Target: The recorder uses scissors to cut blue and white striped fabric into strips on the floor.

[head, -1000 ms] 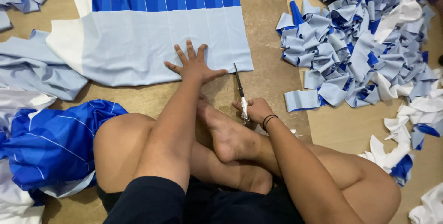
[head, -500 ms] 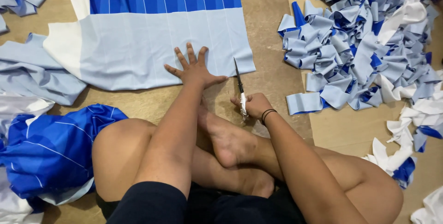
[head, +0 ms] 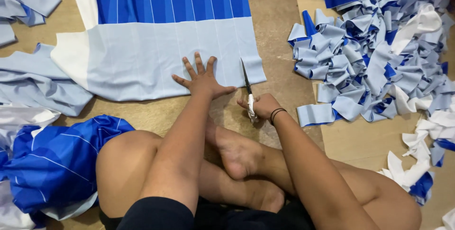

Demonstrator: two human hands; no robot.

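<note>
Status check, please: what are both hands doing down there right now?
Left hand flat on pale blue and royal blue cloth panel. Right hand gripping steel scissors, blades at cloth edge. Nothing blocking.

A single head-worn camera looks steeply down, close over crossed legs, facing twelve o'clock across the floor (head: 279,16).

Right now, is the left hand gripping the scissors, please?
No, the left hand lies flat, fingers spread, on the light blue fabric sheet; the right hand holds the metal scissors.
</note>
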